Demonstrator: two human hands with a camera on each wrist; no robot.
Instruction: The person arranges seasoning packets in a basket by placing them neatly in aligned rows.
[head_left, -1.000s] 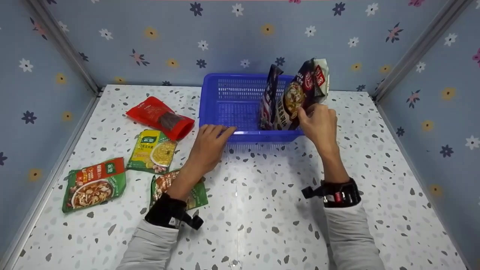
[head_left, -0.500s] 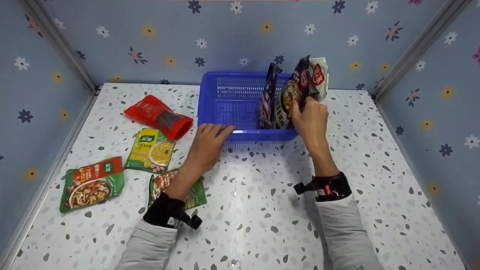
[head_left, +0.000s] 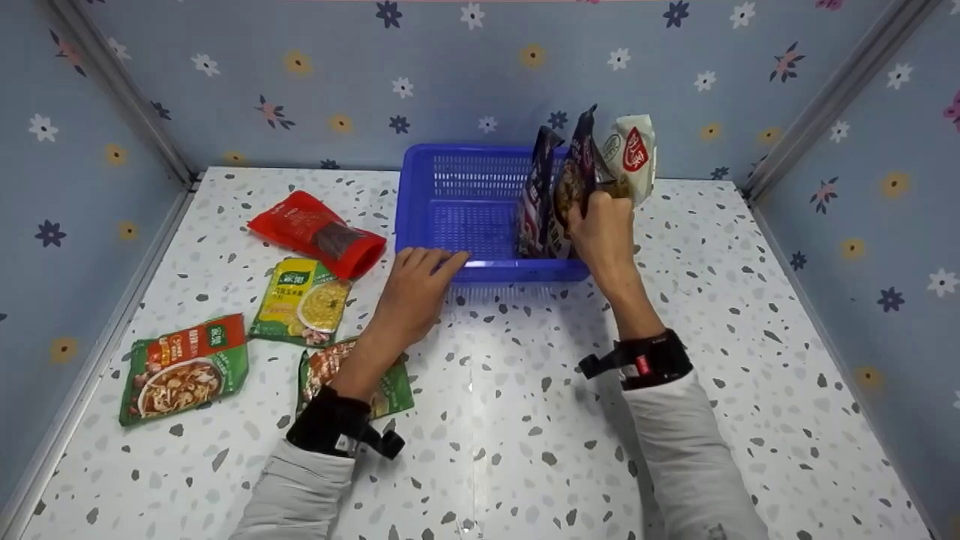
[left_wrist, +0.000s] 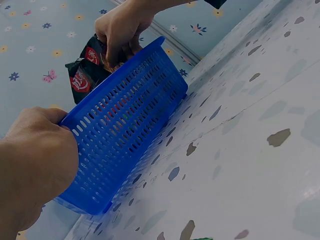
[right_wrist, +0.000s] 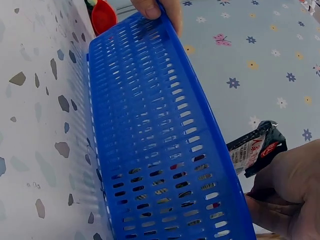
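Observation:
A blue plastic basket [head_left: 495,271] stands against the back wall. My left hand [head_left: 416,289] grips its rim at the near left corner, thumb along the edge. My right hand [head_left: 606,236], at the basket's right end, pinches a dark seasoning packet [head_left: 577,165] that stands upright inside. To its left stands another dark packet [head_left: 536,195]. A white packet with a red logo [head_left: 634,154] leans at the right end, its lower part hidden behind my right hand. In the left wrist view, dark packet tops [left_wrist: 82,82] show above the basket rim.
Left of the basket lie a red pouch [head_left: 315,232], a yellow packet [head_left: 304,300] and a green-and-red packet [head_left: 187,367]. Another green packet [head_left: 390,394] is partly covered by my left forearm. Flowered walls [head_left: 480,75] enclose the speckled table [head_left: 525,450].
My right hand has moved left with the dark packet, bringing it closer to the other dark one and apart from the white packet. My left hand stays on the rim.

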